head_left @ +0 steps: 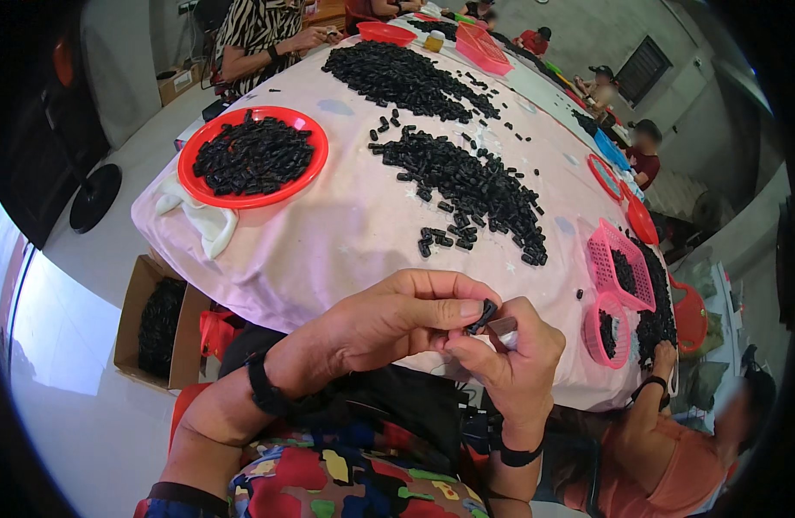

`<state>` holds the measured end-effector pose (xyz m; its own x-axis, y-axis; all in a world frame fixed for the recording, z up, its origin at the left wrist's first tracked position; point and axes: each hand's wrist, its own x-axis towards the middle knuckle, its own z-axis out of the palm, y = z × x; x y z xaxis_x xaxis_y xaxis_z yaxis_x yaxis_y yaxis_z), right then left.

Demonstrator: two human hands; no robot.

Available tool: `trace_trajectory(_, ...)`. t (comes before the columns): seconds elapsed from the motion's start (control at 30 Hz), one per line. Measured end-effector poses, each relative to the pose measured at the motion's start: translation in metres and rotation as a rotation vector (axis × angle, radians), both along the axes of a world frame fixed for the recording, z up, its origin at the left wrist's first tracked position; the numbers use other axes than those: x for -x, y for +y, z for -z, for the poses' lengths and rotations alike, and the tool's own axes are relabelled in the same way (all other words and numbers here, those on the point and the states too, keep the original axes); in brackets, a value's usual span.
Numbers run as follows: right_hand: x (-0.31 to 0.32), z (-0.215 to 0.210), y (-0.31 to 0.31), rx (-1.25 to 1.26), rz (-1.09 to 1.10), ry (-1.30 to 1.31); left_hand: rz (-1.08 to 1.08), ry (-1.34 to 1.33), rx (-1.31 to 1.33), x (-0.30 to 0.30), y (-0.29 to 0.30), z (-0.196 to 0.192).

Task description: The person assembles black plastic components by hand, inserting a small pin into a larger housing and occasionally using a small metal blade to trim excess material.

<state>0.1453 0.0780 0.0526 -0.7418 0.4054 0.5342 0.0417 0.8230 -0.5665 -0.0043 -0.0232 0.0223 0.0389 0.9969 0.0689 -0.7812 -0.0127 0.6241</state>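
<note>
Close to the table's near edge, my left hand (397, 315) pinches a small black plastic piece (481, 318) between thumb and fingertips. My right hand (523, 354) is closed right beside it, gripping a small flat blade-like piece (504, 327) that lies against or very near the black piece. Its exact kind is partly hidden by my fingers. Beyond my hands, a loose pile of similar short black pieces (466, 181) spreads over the pale pink tablecloth (328, 250).
A red basin (320, 160) full of black pieces stands at the left, by a white cloth (209, 226). A larger black heap (397, 78) lies farther back. Pink baskets (598, 259) sit at the right, near a co-worker's hand (665, 356). A cardboard box (187, 332) stands on the floor.
</note>
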Motion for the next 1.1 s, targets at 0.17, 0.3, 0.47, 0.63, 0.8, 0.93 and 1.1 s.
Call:
trace_trajectory(0.17, 0.0014, 0.0012, -0.0011, -0.122, 0.068, 0.000, 0.008, 0.013, -0.015, 0.0021, -0.0007, 0.0007)
trace_trajectory(0.3, 0.0017, 0.0009, -0.0017, -0.149, 0.084, 0.013, 0.006, 0.021, -0.013, 0.0018, -0.0017, -0.0011)
trace_trajectory(0.47, 0.0019, 0.0026, 0.0006, -0.201, 0.120, -0.003, 0.003, 0.027, -0.020, 0.0022, -0.0003, 0.0010)
trace_trajectory(0.63, 0.0022, 0.0002, -0.0009, -0.212, 0.134, -0.018, -0.008, 0.033, -0.002, 0.0020, 0.0003, 0.0022)
trace_trajectory(0.8, 0.0025, 0.0020, 0.0013, -0.229, 0.137, -0.016, -0.014, 0.041, 0.012, 0.0011, 0.0015, 0.0035)
trace_trajectory(0.93, 0.0035, 0.0039, 0.0036, -0.274, 0.134, 0.010, -0.010, 0.049, 0.003, 0.0011, 0.0019, 0.0028)
trace_trajectory(1.1, 0.0044, 0.0041, 0.0041, -0.287, 0.140, 0.011, -0.064, 0.075, 0.014, -0.0008, 0.0023, 0.0021)
